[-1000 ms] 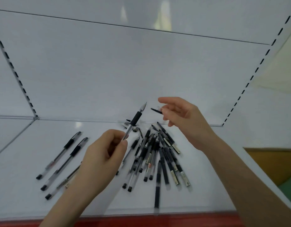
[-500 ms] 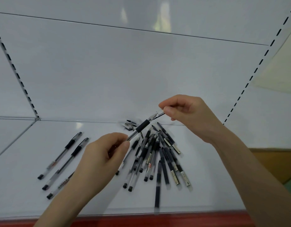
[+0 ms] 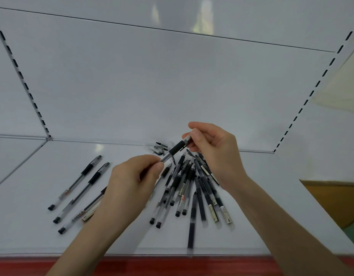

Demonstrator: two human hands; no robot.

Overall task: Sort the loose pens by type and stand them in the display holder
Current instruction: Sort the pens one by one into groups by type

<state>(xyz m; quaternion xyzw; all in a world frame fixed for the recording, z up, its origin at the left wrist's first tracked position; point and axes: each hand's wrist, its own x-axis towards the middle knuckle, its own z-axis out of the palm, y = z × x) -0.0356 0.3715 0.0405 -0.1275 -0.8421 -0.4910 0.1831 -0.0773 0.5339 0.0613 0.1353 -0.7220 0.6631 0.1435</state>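
Pinching pen [image 3: 177, 147] by the barrel with left hand [image 3: 130, 184], above the pile [image 3: 200, 196] on the shelf [image 3: 23, 216]. Closed in with right hand [image 3: 214, 150], now pinching the tip end, probably pressing a cap on. Means ready for sorting soon

- Left hand [image 3: 130, 188] and right hand [image 3: 214, 150] pinch opposite ends of one pen [image 3: 175, 149], tilted above the shelf [image 3: 32, 172].
- Pen pile [image 3: 192, 188] lies beneath.
- Row of pens [image 3: 80, 188] lies left.
- Caps [image 3: 160, 148] lie far, by the back wall.

A white shelf [image 3: 29, 206], red front edge [image 3: 192, 264], slotted upright [image 3: 24, 80].
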